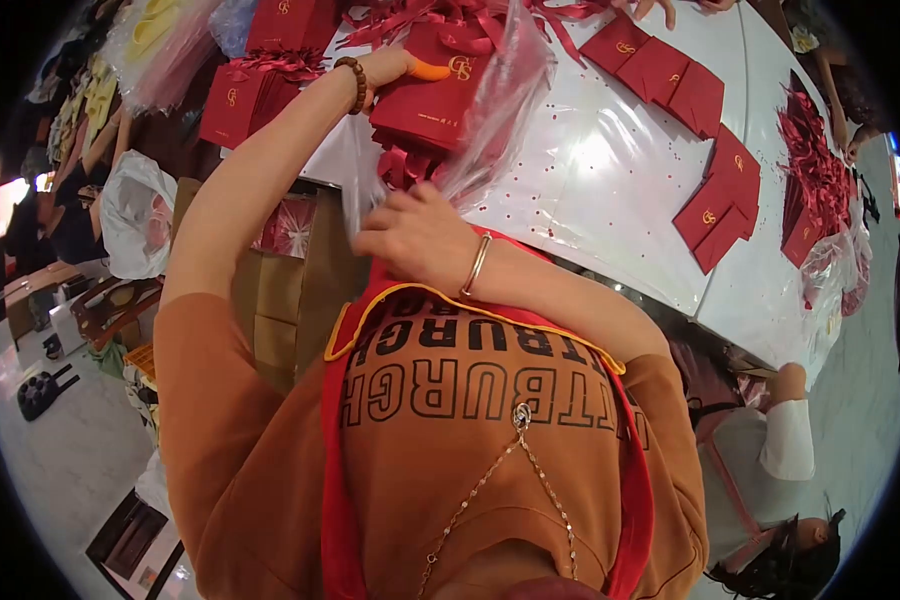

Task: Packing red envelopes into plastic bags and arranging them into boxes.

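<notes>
- Here, the white table (610, 170) is filling the upper right, its top shining under a clear sheet and dotted with small red specks.
- A clear plastic bag (500, 100) is hanging open over the table's near edge, just above the person's chest.
- A red gift bag (435, 95) with a gold emblem is sitting partly inside that plastic bag, between the two hands.
- Flat red bags (670, 80) are lying spread across the table, well apart from the hands; more, (245, 95) are stacking up at the left.
- A heap of red ribbon (815, 165) is lying near the table's far right edge.
- The right hand (420, 235), a thin bangle on its wrist, is closing its fingers on the plastic bag's lower edge, pinching the film.
- The left hand (395, 68), a bead bracelet on its wrist, is reaching to the gift bag's top; I cannot tell whether its fingers are gripping, since the bag is hiding them.
</notes>
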`<state>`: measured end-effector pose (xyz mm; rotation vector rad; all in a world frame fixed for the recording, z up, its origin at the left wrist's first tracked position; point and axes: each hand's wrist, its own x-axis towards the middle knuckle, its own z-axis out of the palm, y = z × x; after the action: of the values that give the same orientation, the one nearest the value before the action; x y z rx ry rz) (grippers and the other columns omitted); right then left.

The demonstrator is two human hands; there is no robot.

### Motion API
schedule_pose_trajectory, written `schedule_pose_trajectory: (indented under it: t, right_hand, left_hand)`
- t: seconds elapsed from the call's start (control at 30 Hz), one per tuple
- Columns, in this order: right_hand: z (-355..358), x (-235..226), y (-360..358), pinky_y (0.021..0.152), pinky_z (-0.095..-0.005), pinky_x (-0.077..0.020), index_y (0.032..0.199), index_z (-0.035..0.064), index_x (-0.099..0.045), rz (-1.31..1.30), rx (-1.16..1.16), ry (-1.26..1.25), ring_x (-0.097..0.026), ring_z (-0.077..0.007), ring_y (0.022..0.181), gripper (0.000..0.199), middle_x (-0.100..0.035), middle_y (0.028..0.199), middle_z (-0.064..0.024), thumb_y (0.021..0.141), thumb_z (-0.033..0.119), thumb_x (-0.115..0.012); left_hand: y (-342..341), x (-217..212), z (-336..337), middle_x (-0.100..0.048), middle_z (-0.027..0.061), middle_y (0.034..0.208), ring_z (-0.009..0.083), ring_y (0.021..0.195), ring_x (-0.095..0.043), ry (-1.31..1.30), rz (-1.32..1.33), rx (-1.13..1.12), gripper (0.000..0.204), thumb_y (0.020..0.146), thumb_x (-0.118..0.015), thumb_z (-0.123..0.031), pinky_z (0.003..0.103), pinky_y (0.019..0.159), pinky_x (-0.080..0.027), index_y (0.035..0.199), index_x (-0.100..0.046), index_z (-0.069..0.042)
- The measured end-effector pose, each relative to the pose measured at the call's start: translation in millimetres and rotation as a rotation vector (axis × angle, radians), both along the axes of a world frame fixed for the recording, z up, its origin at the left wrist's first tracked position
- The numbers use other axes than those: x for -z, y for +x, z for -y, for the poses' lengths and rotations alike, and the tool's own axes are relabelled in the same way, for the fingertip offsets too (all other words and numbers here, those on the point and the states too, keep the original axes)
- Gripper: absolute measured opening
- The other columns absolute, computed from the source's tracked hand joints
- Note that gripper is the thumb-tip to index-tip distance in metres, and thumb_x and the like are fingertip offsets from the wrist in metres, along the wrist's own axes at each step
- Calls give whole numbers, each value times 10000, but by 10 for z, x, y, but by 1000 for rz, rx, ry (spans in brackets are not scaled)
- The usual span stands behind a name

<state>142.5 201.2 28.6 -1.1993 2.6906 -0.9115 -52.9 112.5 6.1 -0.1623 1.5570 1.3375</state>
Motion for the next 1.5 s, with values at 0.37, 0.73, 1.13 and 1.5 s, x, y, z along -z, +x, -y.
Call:
schedule_pose_trajectory:
  t: [0.37, 0.73, 1.13, 1.5]
  right_hand:
    - [-1055, -216, -134, 820, -376, -417, 1062, 14, -533, 784, 379, 239, -545, -338, 907, 591, -537, 1040, -222, 830, 536, -377]
    - [-673, 234, -646, 925, -286, -328, 1168, 60, -447, 1027, 846, -1536, -464, -157, 1051, 460, -516, 1117, -60, 795, 291, -587]
    - [-497, 353, -429, 988, -299, -245, 1269, 27, -346, 938, 806, -1736, -356, -167, 1177, 514, -392, 1286, -96, 908, 392, -332]
    - [-373, 517, -89, 1042, -312, -104, 1336, 3, -169, 711, 1000, -1502, -218, -199, 1275, 624, -299, 1342, -150, 912, 457, -226]
  left_hand:
    - [17, 104, 78, -623, 96, 893, 170, 726, -626, 111, -130, -28, 325, 729, -656, -109, 293, 600, -527, 1014, -549, 8]
    - [26, 6, 44, -560, 63, 1057, 146, 897, -584, 142, -219, 122, 524, 756, -640, -152, 307, 754, -499, 1208, -382, -90]
    - [-85, -27, 74, -582, 52, 1019, 121, 834, -603, 84, -96, 131, 429, 763, -638, -215, 262, 697, -513, 1129, -472, -65]
    - [-136, -112, 99, -564, 88, 1033, 166, 874, -589, 116, -52, -10, 407, 787, -608, -153, 316, 743, -512, 1143, -445, -43]
